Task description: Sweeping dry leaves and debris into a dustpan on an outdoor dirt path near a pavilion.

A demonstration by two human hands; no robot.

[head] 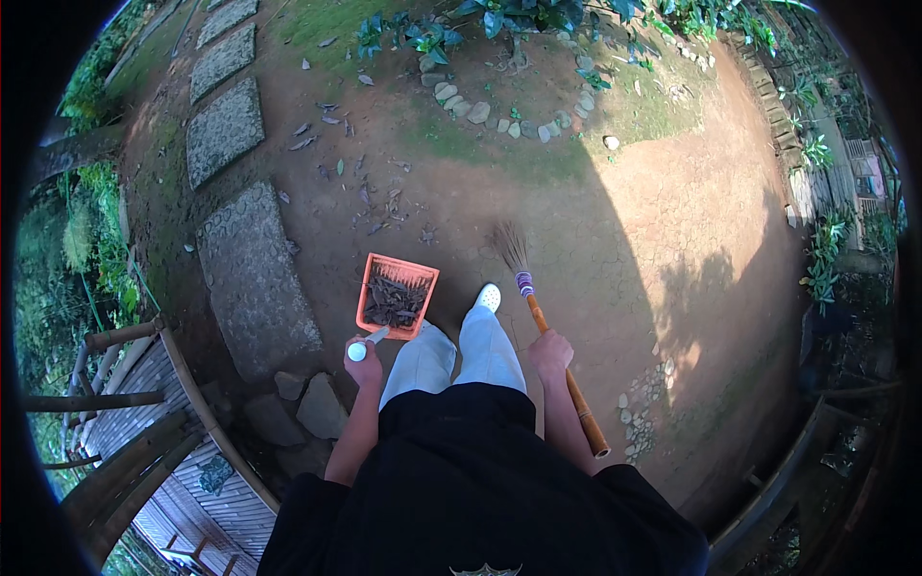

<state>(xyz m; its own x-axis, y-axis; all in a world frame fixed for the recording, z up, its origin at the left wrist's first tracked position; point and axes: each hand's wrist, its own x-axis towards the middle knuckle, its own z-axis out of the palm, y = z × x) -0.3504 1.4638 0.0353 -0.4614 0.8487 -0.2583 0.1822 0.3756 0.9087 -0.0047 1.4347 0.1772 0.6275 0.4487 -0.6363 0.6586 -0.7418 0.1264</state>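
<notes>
My left hand point(364, 366) is closed around the pale handle of an orange plastic dustpan point(433, 297), which is in front of my left leg. Dark dry leaves point(393, 301) lie heaped inside the pan. In my right hand point(551, 353) is the bamboo handle of a stick broom point(513, 248); purple and white binding wraps its neck, and its bristles point forward over the bare soil. Scattered dry leaves point(374, 201) lie on the ground ahead of the dustpan.
Stone slabs point(259, 281) run along the left, with loose flat rocks point(320, 409) near my left side. A ring of stones point(478, 112) surrounds a leafy shrub point(504, 14) ahead. Bamboo railing point(209, 417) stands at lower left; small stones point(637, 428) lie at right.
</notes>
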